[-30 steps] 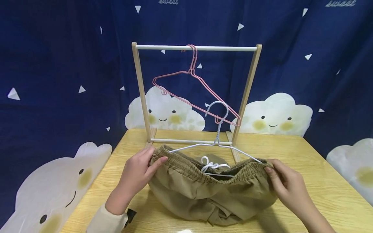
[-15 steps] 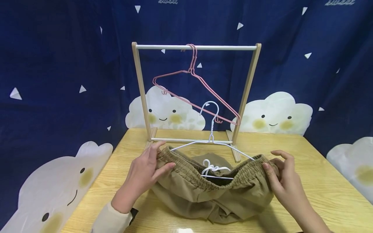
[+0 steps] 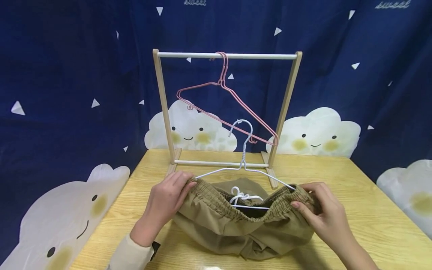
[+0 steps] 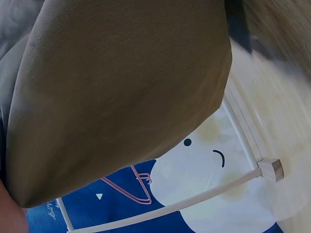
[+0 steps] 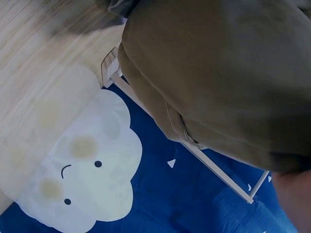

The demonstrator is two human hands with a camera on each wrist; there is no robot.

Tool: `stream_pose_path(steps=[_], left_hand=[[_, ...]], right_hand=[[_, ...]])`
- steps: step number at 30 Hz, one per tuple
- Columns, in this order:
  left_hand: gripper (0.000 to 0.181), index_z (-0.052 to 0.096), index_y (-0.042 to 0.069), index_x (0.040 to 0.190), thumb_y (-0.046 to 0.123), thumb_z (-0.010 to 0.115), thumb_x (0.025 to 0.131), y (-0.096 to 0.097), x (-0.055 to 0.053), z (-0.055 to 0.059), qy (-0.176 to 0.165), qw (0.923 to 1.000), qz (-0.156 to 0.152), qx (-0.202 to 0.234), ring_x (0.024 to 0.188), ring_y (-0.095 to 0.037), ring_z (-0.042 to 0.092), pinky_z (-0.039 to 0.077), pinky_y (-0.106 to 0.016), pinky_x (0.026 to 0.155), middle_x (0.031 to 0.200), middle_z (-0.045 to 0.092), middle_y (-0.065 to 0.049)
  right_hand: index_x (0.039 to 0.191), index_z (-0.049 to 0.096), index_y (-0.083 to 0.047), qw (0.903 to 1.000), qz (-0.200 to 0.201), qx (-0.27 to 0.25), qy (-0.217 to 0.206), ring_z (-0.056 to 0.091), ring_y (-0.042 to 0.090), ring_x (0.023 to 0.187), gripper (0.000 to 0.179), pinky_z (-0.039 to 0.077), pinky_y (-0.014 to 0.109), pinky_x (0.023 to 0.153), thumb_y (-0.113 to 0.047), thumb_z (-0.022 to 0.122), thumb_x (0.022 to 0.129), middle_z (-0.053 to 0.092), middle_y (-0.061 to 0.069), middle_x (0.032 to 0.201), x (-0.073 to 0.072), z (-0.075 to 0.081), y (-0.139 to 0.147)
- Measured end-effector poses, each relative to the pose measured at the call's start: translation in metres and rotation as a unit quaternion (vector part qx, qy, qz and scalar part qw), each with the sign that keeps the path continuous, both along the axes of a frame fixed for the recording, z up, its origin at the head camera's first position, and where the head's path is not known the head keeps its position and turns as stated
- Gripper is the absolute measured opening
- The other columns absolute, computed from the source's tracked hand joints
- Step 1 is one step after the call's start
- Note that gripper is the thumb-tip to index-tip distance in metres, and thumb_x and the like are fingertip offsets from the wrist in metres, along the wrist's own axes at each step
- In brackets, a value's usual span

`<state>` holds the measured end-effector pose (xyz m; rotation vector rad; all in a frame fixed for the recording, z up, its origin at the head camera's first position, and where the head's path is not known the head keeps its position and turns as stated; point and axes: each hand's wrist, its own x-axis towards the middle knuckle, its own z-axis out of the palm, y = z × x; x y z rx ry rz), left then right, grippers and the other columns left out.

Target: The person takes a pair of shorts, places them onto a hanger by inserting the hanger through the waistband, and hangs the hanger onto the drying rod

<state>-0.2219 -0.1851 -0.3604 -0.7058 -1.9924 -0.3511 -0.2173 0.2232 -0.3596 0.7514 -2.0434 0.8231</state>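
A pair of khaki pants (image 3: 229,232) with a gathered elastic waistband sits bunched on the table, waist opening upward. Inside the waist is a white wire hanger (image 3: 243,152), its hook and twisted neck standing above the opening. A white drawstring bow (image 3: 240,196) shows at the waistband's far side. At the left end of the waistband, my left hand (image 3: 166,198) grips the fabric. My right hand (image 3: 326,212) holds the opposite end between thumb and fingers. The hanger's arm ends are hidden in the cloth. Pants fabric (image 4: 121,87) fills much of both wrist views.
Behind the pants stands a small rack (image 3: 293,97) with wooden sides and a white top rail (image 3: 263,56). Pink hangers (image 3: 244,106) hang from that rail. The wooden table (image 3: 354,195) meets a dark blue curtain (image 3: 337,82) printed with clouds.
Both hands have shifted inward along the waistband, the right one leftward. Fingers lifted midway are now down on the cloth. The hanger's hook has moved slightly left.
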Motion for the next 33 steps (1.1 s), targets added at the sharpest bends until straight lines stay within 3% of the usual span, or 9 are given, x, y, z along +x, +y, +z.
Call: stream_pose_path(steps=[2, 6, 12, 16, 20, 22, 25, 30, 33], left_hand=[[0.038, 0.063, 0.011, 0.100, 0.037, 0.038, 0.111, -0.001, 0.001, -0.001, 0.001, 1.0000, 0.000, -0.004, 0.069, -0.013, 0.058, 0.051, -0.030, 0.054, 0.082, 0.061, 0.002], [0.043, 0.061, 0.008, 0.093, 0.033, 0.032, 0.113, -0.001, 0.003, -0.001, 0.001, 1.0000, -0.005, -0.005, 0.067, -0.013, 0.058, 0.051, -0.030, 0.053, 0.076, 0.059, 0.000], [0.046, 0.054, 0.007, 0.085, 0.031, 0.027, 0.113, -0.005, 0.004, 0.001, -0.014, 0.9987, -0.027, 0.041, 0.053, -0.008, 0.036, 0.035, -0.023, 0.043, 0.063, 0.037, 0.006], [0.045, 0.055, 0.009, 0.087, 0.037, 0.031, 0.112, -0.009, 0.005, 0.002, -0.061, 0.9951, -0.066, 0.042, 0.053, -0.003, 0.033, 0.033, -0.018, 0.045, 0.063, 0.036, 0.010], [0.050, 0.060, 0.013, 0.103, 0.062, 0.053, 0.098, -0.010, 0.009, 0.002, -0.136, 0.9872, -0.079, 0.030, 0.058, 0.000, 0.044, 0.042, -0.019, 0.052, 0.070, 0.054, 0.012], [0.057, 0.060, 0.013, 0.110, 0.065, 0.066, 0.088, -0.010, 0.010, 0.002, -0.159, 0.9846, -0.069, 0.020, 0.061, -0.001, 0.050, 0.046, -0.022, 0.055, 0.077, 0.062, 0.009], [0.056, 0.060, 0.012, 0.116, 0.052, 0.080, 0.083, -0.009, 0.009, 0.006, -0.171, 0.9834, -0.061, 0.009, 0.071, -0.007, 0.060, 0.053, -0.029, 0.062, 0.089, 0.069, 0.004], [0.059, 0.056, 0.009, 0.128, 0.032, 0.086, 0.082, -0.010, 0.005, 0.019, -0.183, 0.9789, -0.075, 0.053, 0.102, -0.020, 0.063, 0.054, -0.043, 0.087, 0.114, 0.066, -0.004], [0.070, 0.049, 0.006, 0.137, 0.023, 0.088, 0.081, -0.014, 0.002, 0.027, -0.170, 0.9772, -0.069, 0.107, 0.110, -0.026, 0.057, 0.049, -0.049, 0.093, 0.122, 0.061, -0.011]], right_hand=[[0.102, 0.070, -0.005, 0.9998, 0.016, 0.008, 0.009, 0.052, 0.001, 0.082, 0.022, 0.042, 0.014, 0.072, -0.007, 0.082, 0.084, 0.063, -0.002, 0.097, -0.002, -0.001, -0.001], [0.095, 0.068, -0.008, 0.9993, 0.025, 0.008, 0.028, 0.049, -0.001, 0.072, 0.007, 0.041, 0.014, 0.061, -0.002, 0.072, 0.092, 0.060, -0.005, 0.087, -0.005, -0.005, -0.001], [0.102, 0.065, -0.008, 0.9992, 0.014, 0.038, -0.004, 0.043, -0.003, 0.061, 0.013, 0.037, 0.012, 0.054, 0.003, 0.067, 0.094, 0.053, -0.012, 0.076, -0.002, -0.004, 0.001], [0.109, 0.063, -0.012, 0.9954, 0.030, 0.086, -0.028, 0.044, -0.003, 0.063, 0.029, 0.038, 0.012, 0.059, 0.010, 0.067, 0.090, 0.054, -0.013, 0.079, 0.000, -0.002, 0.001], [0.102, 0.062, -0.013, 0.9942, 0.029, 0.102, -0.019, 0.042, -0.003, 0.061, 0.019, 0.036, 0.012, 0.058, 0.004, 0.066, 0.095, 0.049, -0.015, 0.075, 0.000, -0.002, 0.001], [0.098, 0.061, -0.013, 0.9944, 0.013, 0.105, -0.006, 0.039, -0.004, 0.060, 0.012, 0.034, 0.014, 0.055, -0.001, 0.065, 0.097, 0.046, -0.016, 0.071, -0.001, -0.002, 0.000], [0.096, 0.062, -0.012, 0.9933, -0.030, 0.109, 0.025, 0.037, -0.002, 0.056, 0.008, 0.033, 0.020, 0.048, -0.014, 0.059, 0.103, 0.048, -0.014, 0.066, -0.001, -0.001, 0.001], [0.096, 0.068, -0.005, 0.9860, -0.100, 0.079, 0.107, 0.040, 0.003, 0.048, 0.045, 0.036, 0.032, 0.040, -0.040, 0.042, 0.108, 0.066, 0.003, 0.069, 0.004, 0.018, 0.004], [0.093, 0.069, 0.000, 0.9792, -0.133, 0.043, 0.147, 0.037, 0.002, 0.049, 0.050, 0.032, 0.031, 0.041, -0.040, 0.042, 0.106, 0.065, 0.008, 0.068, 0.003, 0.045, 0.009]])
